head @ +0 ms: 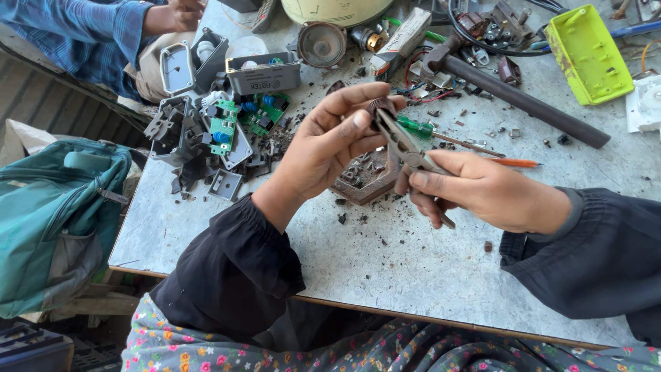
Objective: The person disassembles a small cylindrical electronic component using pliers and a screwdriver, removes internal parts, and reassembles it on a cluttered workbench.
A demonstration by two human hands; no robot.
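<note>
At the far left a teal backpack (58, 213) sits off the edge of the grey counter (385, 269); above it another person's arm in a blue striped sleeve (89, 34) rests at the counter's corner; just inside that corner lies a heap of broken dark plastic housings and green circuit boards (224, 127), with a grey plastic box (264, 74) behind them; the left hand (323, 148) is raised above the counter, fingers curled, pinching a small dark round part (380, 107) between thumb and fingertips; beneath the two hands a shallow brown tray of small scraps (365, 176) rests on the counter; the right hand (475, 189) is clenched around the handles of a pair of pliers (406, 145), whose tips reach up to the round part and touch it; just behind the pliers lie a green-handled screwdriver (416, 126) and an orange-tipped pen (516, 163); further right a hammer (516, 96) with a dark handle lies slantwise across the counter; at the far right rests a lime-green plastic casing (591, 55), open side up; both forearms wear dark sleeves.
</note>
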